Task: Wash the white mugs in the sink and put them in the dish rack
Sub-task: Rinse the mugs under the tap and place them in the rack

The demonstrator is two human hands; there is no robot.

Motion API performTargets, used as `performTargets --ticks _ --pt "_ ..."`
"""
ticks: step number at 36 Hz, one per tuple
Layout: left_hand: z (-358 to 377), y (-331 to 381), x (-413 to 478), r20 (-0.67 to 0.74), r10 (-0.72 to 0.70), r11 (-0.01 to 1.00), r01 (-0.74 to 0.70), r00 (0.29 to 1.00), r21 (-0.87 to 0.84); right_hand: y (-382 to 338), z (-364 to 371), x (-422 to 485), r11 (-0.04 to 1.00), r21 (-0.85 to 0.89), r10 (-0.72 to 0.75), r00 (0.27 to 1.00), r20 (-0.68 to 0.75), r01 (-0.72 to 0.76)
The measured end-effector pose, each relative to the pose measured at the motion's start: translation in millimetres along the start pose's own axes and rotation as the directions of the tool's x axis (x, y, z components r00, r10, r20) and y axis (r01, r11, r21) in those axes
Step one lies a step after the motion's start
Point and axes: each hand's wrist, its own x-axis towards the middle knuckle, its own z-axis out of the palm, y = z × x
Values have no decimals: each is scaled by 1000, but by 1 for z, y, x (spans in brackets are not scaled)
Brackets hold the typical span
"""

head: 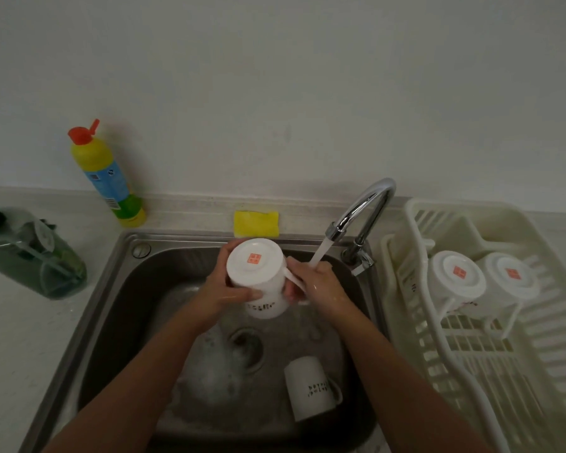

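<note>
Over the steel sink (108, 308) I hold a white mug (258, 273) upside down, its base with a red mark facing up. My left hand (224, 289) grips the mug's body. My right hand (317, 286) holds its handle side, and water from the tap (363, 217) runs onto that hand. A second white mug (307, 390) lies on its side on the sink floor, near the front right. Two white mugs (456, 279) (510, 279) stand upside down in the cream dish rack (536, 371) on the right.
A yellow sponge (256, 223) lies on the ledge behind the sink. A yellow detergent bottle (107, 178) with a red cap stands at the back left. A dark green container (33, 253) sits on the left counter. Foam surrounds the drain (245, 346).
</note>
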Motion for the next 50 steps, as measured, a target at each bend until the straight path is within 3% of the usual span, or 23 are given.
performTargets --ticks 4,10,13,16,21,27,30,34,37,39,43,46,50 --pt "4 -2 2 -69 -120 981 107 990 -161 -2 2 2 998 54 39 999 32 -41" --pt "26 5 12 -231 -340 935 303 911 -184 3 12 5 974 123 203 972 -121 -189" --pt "35 11 19 -231 -467 883 438 853 -168 5 13 11 945 93 325 921 -215 -312" --pt "46 16 20 -212 -526 850 503 823 -157 10 8 13 898 147 438 875 -206 -415" --pt "56 20 21 -195 -605 793 564 772 -230 21 -3 5 904 199 418 883 -212 -380" --pt "67 23 28 -175 -653 755 650 737 -83 34 -10 0 923 -12 365 884 -292 -385" --pt "73 22 33 -170 -606 773 626 777 104 42 -12 -1 915 -38 374 878 -298 -402" --pt "83 17 34 -161 -468 788 493 869 368 46 -10 -2 899 85 437 862 -256 -430" --pt "90 14 30 -155 -326 780 358 933 514 53 -5 -6 894 248 432 864 -259 -372" --pt "89 16 29 -127 -253 771 279 959 573 62 -2 -9 903 316 385 875 -292 -292" --pt "76 20 26 18 -189 789 141 982 597 83 3 -18 973 229 62 922 -381 29" --pt "64 20 22 116 -121 811 31 986 585 93 5 -24 968 87 -176 886 -429 235" --pt "49 18 18 146 -7 845 -72 989 531 87 6 -24 923 -168 -384 814 -435 345"
